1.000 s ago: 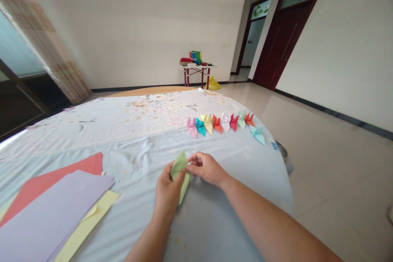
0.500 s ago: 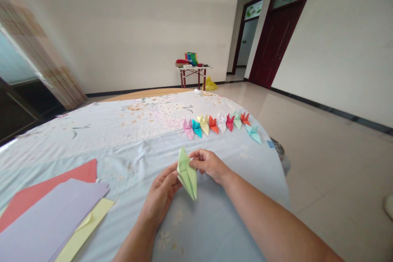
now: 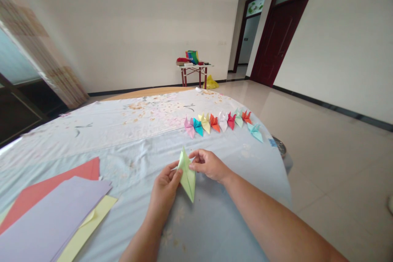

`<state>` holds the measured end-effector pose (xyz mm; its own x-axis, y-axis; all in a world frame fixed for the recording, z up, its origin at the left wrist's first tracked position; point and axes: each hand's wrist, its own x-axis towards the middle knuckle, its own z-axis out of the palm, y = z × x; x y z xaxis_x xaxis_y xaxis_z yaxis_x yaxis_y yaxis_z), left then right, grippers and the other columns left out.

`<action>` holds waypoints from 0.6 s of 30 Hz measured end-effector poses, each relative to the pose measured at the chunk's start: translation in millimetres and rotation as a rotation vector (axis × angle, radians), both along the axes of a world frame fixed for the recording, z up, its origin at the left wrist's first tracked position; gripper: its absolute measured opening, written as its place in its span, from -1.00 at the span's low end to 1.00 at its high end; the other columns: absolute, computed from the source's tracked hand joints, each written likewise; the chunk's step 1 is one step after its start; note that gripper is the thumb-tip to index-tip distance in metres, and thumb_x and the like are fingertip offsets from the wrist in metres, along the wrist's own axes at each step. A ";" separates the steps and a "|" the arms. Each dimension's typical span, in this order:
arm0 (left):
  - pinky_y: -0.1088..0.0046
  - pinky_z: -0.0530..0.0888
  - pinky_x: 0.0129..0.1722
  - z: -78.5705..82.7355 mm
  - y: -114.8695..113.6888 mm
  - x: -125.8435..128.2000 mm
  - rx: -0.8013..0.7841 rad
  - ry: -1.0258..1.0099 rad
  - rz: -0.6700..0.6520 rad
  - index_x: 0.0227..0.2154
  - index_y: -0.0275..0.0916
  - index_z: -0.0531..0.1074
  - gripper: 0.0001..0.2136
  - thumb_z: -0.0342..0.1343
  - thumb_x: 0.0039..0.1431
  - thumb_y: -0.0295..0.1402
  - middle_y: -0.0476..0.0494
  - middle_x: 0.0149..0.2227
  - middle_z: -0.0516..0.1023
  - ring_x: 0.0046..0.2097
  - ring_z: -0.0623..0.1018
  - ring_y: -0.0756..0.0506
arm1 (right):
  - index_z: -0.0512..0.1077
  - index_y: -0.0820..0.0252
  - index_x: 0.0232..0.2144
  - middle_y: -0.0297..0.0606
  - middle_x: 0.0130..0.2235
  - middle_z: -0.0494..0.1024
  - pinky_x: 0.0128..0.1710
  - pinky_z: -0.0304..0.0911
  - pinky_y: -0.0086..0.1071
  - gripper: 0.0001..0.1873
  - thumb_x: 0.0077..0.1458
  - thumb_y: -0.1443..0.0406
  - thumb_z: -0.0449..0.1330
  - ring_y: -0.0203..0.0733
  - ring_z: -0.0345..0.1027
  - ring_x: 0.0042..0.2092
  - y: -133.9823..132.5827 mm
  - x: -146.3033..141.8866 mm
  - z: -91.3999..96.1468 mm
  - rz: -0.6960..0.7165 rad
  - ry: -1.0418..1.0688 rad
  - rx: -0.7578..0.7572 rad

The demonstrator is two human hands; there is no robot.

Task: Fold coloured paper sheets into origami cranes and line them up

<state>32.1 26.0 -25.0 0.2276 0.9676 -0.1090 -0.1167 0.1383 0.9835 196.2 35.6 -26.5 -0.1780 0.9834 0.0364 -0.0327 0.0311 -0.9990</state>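
A light green folded paper shape (image 3: 187,176), long and pointed at both ends, is held upright above the table between both hands. My left hand (image 3: 164,190) pinches its left edge with thumb and fingers. My right hand (image 3: 207,165) pinches the upper right edge, fingers curled. Beyond the hands a row of several small folded paper cranes (image 3: 219,122) in pink, blue, yellow, orange, white, red and green lies on the pale blue tablecloth (image 3: 129,139).
A stack of flat paper sheets, red (image 3: 55,184), lilac (image 3: 52,217) and yellow (image 3: 89,227), lies at the near left. The round table's right edge drops to a tiled floor. A small red-legged table (image 3: 195,71) stands by the far wall, dark doors at right.
The green paper has been turned from a low, flat hold to an upright pointed shape; both hands shifted their pinch along it. The view moved slightly.
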 end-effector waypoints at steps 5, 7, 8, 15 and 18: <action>0.51 0.29 -0.54 3.1 -4.4 -0.5 0.246 0.409 0.073 -0.06 -0.27 0.26 -0.59 0.02 0.01 -0.23 0.06 -0.59 0.44 -0.56 0.41 0.00 | 0.33 0.27 -0.28 -0.46 -0.53 0.32 -0.48 0.10 -0.50 -0.68 -0.15 0.29 0.24 -0.42 0.18 -0.51 1.3 1.4 -4.3 -0.005 -0.150 0.021; 0.46 0.33 -0.47 1.3 -7.2 -0.6 0.332 0.582 0.082 -0.07 -0.24 0.26 -0.63 -0.03 0.03 -0.27 0.03 -0.52 0.46 -0.49 0.43 -0.03 | 0.34 0.26 -0.27 -0.44 -0.53 0.35 -0.50 0.09 -0.51 -0.69 -0.15 0.29 0.23 -0.40 0.19 -0.51 1.4 2.2 -6.2 -0.004 -0.223 0.014; 0.42 0.36 -0.40 -0.3 -8.5 -0.8 0.379 0.657 0.096 -0.08 -0.24 0.26 -0.64 -0.03 0.03 -0.29 -0.01 -0.46 0.46 -0.43 0.45 -0.05 | 0.35 0.26 -0.28 -0.43 -0.53 0.36 -0.51 0.09 -0.51 -0.69 -0.14 0.29 0.23 -0.40 0.20 -0.52 1.1 2.6 -6.8 -0.006 -0.266 0.012; 0.24 0.36 -0.18 -5.3 -12.7 -2.6 0.613 0.973 0.092 -0.38 -0.19 0.32 -0.89 -0.04 0.05 -0.31 -0.10 -0.34 0.37 -0.22 0.40 -0.16 | 0.41 0.16 -0.28 -0.37 -0.47 0.47 -0.46 0.08 -0.49 -0.76 -0.10 0.27 0.19 -0.32 0.30 -0.44 -8.8 0.6 -0.7 -0.097 -0.704 0.136; 0.24 0.35 -0.18 0.1 -13.3 -2.6 0.671 1.016 0.014 -0.40 -0.20 0.39 -0.86 -0.06 0.09 -0.32 -0.11 -0.34 0.37 -0.22 0.40 -0.15 | 0.42 0.11 -0.27 -0.37 -0.44 0.51 -0.41 0.08 -0.46 -0.75 -0.09 0.24 0.18 -0.27 0.35 -0.38 -12.7 -1.3 3.8 -0.117 -0.824 0.163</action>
<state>29.5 12.6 -24.9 0.3188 0.9020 0.2913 0.7509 -0.4279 0.5031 194.9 22.9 -22.6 -0.1078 0.9907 0.0828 0.7164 0.1352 -0.6845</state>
